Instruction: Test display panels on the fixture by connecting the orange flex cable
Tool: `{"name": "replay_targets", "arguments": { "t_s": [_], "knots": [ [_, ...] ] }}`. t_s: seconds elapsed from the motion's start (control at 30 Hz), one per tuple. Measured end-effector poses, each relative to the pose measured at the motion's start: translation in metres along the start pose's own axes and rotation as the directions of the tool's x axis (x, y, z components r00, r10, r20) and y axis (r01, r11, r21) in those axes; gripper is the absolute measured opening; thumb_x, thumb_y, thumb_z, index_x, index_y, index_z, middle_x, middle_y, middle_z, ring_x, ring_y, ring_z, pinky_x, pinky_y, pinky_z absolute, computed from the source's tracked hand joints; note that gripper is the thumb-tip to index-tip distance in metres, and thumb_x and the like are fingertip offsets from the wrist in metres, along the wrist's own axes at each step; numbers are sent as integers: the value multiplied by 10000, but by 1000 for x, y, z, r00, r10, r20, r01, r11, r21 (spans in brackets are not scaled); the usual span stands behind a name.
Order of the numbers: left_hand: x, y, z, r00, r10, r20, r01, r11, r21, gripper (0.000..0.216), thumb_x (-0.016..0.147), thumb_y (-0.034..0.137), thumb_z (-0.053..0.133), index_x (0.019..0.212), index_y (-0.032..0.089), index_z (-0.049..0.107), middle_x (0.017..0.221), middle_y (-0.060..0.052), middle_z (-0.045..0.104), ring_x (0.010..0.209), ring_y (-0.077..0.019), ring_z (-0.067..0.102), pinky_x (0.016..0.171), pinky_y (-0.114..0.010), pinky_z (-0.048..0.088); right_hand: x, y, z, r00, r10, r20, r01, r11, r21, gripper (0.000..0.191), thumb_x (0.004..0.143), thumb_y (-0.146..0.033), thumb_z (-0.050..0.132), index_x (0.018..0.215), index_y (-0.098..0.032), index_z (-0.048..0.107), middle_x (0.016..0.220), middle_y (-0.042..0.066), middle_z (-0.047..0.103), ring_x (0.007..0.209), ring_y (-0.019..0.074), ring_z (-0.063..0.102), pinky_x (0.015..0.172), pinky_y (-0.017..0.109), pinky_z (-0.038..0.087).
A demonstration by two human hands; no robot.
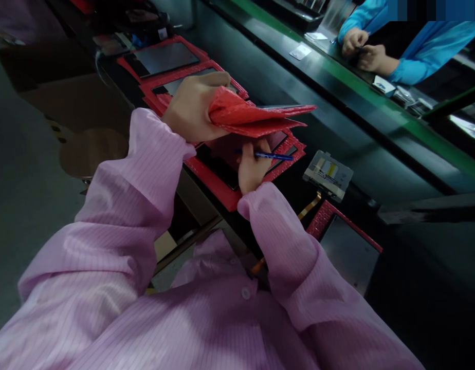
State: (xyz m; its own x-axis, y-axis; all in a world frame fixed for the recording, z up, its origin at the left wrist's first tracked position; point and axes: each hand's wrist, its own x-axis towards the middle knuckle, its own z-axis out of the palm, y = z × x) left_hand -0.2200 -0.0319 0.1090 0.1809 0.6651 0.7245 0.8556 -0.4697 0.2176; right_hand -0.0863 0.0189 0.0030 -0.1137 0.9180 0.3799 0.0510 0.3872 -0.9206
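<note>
My left hand [197, 108] is closed around a red bubble-wrap sleeve [256, 117], raised above the bench and seen nearly edge-on. A thin pale edge shows along the sleeve's top; whether a panel lies there I cannot tell. Below it, my right hand [252, 169] is closed on a blue pen [278, 156], which points out to the right. Under my right hand lies a dark, glossy flat screen [218, 159] on red bubble wrap [232, 198]. The raised sleeve partly hides the right fingertips and this screen.
More flat screens [164, 59] on red wrap lie farther left. To the right are a small board with a ribbon cable [328, 172] and another screen [347, 252] on red wrap. Across the green-edged line [268, 49], another person's hands [366, 51] work on something small.
</note>
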Motion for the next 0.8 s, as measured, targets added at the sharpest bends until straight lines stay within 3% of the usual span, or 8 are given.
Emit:
{"name": "replay_targets", "arguments": {
  "t_s": [0.1,0.27,0.37,0.8],
  "knots": [
    [4,-1,-3,1000,2,-17,-3,1000,-3,267,753,401,704,779,136,682,738,-44,567,623,-129,521,554,-278,381,0,0,-2,996,46,-74,-43,998,43,250,857,-218,446,660,-236,294,560,-76,340,449,90,414,451,214,346],
    [9,-5,-5,998,25,-57,-24,1000,10,324,742,421,705,765,103,642,740,-33,552,642,-132,549,549,-243,363,-1,-7,-1,973,-117,201,122,992,-14,309,816,-177,552,611,-219,325,552,-77,340,487,84,362,493,228,283],
    [9,-5,-4,998,31,-63,-31,999,14,317,752,425,691,775,113,644,735,-27,550,636,-132,558,549,-240,367,-1,-12,0,950,-117,290,142,988,-66,328,805,-144,575,598,-215,329,527,-84,341,482,80,328,499,241,253],
    [8,-2,-3,999,-29,-26,30,999,11,312,740,426,694,729,119,638,730,-36,560,625,-124,524,552,-268,382,-1,-15,0,946,-51,320,104,983,-151,317,837,-177,549,610,-215,331,529,-76,391,494,84,371,518,250,253]
  ]
}}
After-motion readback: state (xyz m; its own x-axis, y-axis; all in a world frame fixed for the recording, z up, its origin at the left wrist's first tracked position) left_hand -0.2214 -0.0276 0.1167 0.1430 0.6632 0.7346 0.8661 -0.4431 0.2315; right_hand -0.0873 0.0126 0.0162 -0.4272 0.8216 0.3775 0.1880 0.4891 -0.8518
